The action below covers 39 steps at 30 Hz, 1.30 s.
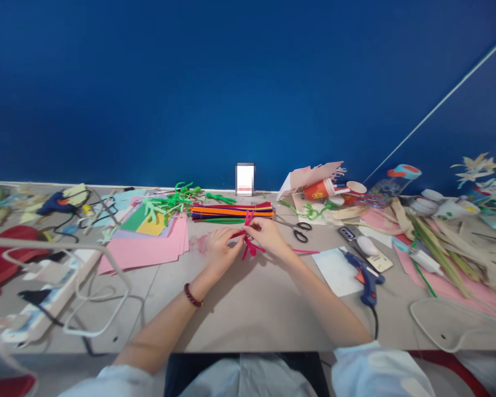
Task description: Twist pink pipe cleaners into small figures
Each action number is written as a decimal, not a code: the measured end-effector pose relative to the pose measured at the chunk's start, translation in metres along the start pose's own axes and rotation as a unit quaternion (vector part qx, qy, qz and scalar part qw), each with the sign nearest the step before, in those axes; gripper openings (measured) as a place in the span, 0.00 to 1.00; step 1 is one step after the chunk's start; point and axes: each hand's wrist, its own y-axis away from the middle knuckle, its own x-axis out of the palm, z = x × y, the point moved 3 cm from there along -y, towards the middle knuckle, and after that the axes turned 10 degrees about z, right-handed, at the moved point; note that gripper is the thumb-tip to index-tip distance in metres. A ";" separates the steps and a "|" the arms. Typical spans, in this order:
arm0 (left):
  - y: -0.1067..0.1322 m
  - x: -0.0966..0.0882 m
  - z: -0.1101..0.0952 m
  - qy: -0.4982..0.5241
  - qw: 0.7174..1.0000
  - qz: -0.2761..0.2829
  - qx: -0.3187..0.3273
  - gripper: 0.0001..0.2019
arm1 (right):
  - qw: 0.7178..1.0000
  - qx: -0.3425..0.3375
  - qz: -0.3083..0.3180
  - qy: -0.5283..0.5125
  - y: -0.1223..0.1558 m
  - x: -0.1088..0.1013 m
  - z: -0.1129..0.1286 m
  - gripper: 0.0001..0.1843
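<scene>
Pink pipe cleaners (253, 251), bent and twisted together with loose ends sticking out, are held between my two hands above the middle of the table. My left hand (224, 247), with a dark beaded bracelet on its wrist, pinches the bundle from the left. From the right, my right hand (265, 234) grips it near the upper ends. My fingers hide part of the twist. Just behind the hands lies a stack of straight pipe cleaners (231, 212) in red, orange, purple and green. Black-handled scissors (301, 231) rest right of my right hand.
Pink paper sheets (149, 251) and green pipe-cleaner shapes (177, 199) lie to the left, beyond a white power strip (52, 298) with cables. To the right are a blue glue gun (366, 278), a phone (348, 234) and red paper cups (318, 191). A blue wall (248, 94) stands behind.
</scene>
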 end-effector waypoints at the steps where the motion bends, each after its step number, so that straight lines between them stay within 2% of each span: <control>1: 0.000 -0.001 0.000 0.000 1.000 -0.002 -0.002 0.05 | 1.000 -0.013 -0.008 0.016 -0.001 0.001 -0.001 0.09; 6: -0.001 -0.003 0.002 0.017 1.000 -0.001 -0.001 0.03 | 0.996 -0.047 -0.026 0.065 -0.001 0.007 -0.005 0.10; 11: -0.002 -0.002 0.003 0.019 1.000 0.014 0.007 0.04 | 0.992 -0.069 -0.036 0.103 0.001 0.010 -0.002 0.11; 16: -0.001 -0.001 0.003 -0.018 0.999 0.019 0.031 0.06 | 0.989 -0.081 -0.048 0.114 0.001 0.018 -0.002 0.07; 24: -0.004 0.000 0.002 0.026 1.000 0.002 0.018 0.06 | 0.985 -0.117 -0.063 0.107 -0.002 0.023 -0.004 0.08; 31: -0.010 0.002 0.017 0.148 0.986 0.044 -0.055 0.08 | 0.984 -0.143 -0.067 0.086 -0.002 0.021 -0.001 0.07; 36: -0.009 0.004 0.019 0.250 0.960 0.054 -0.117 0.09 | 0.982 -0.157 -0.069 0.077 0.000 0.019 0.005 0.07; 39: -0.009 0.006 0.019 0.327 0.930 0.066 -0.156 0.10 | 0.980 -0.165 -0.070 0.080 0.002 0.018 0.006 0.07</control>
